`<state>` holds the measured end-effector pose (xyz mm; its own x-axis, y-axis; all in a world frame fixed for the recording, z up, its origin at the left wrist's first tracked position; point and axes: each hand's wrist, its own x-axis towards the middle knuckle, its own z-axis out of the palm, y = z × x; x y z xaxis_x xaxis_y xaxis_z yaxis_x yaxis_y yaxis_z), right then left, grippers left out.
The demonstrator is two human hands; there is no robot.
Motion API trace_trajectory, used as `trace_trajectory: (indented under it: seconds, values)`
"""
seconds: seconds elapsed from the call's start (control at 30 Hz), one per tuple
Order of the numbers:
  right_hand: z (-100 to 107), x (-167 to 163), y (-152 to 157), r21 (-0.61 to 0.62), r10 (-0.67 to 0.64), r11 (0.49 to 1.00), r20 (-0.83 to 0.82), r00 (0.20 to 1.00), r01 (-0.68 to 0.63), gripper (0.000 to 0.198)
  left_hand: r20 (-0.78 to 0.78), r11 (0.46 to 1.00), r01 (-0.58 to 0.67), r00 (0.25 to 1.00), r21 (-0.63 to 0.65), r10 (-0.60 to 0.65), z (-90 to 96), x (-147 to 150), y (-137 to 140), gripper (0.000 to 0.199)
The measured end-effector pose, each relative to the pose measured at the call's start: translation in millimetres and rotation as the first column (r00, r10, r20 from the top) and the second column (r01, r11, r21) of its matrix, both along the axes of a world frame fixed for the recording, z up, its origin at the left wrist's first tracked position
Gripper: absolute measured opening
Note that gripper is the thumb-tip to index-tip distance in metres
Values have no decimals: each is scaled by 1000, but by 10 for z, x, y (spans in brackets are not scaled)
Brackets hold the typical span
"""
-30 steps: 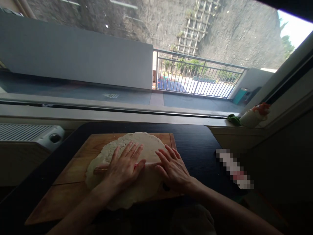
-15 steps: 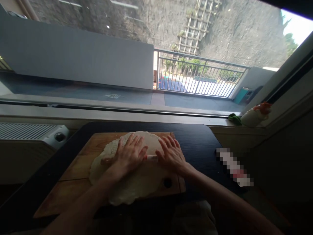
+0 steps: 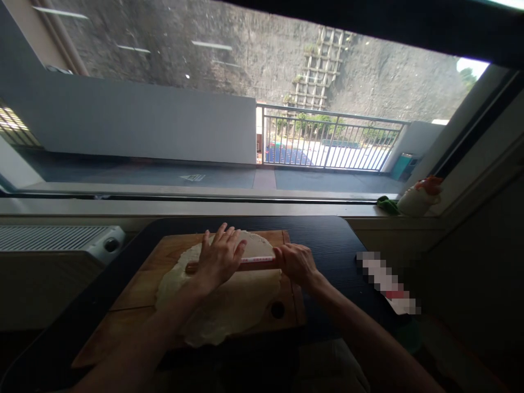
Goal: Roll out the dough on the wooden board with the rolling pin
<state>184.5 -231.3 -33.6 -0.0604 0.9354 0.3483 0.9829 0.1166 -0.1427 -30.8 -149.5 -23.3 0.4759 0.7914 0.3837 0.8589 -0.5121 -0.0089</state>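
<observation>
Both hands are on the rolling pin [image 3: 249, 265], far across the dough [image 3: 229, 305] on the wooden board [image 3: 135, 284]. The left hand [image 3: 219, 256] lies flat with fingers spread over the pin; the right hand [image 3: 295, 262] is curled around its end. The dough's near edge droops over the board's front, close to the rim of the dark desk [image 3: 327, 240], so a hard push could thin it there until it tears or slides off. Pressure looks uneven too, which could leave the sheet lopsided.
</observation>
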Motion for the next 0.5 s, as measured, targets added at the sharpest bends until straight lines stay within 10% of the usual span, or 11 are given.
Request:
trace_trajectory:
  seconds: [0.23,0.5]
  values:
    - [-172,766,-427,-4,-199,980,28,980,199,47,-80,970,159,981,-181,-176,-184,644,44,53]
    - [-110,580,-291,-32,-244,969,26,969,245,42,-38,972,119,991,-203,-129,-147,892,370,57]
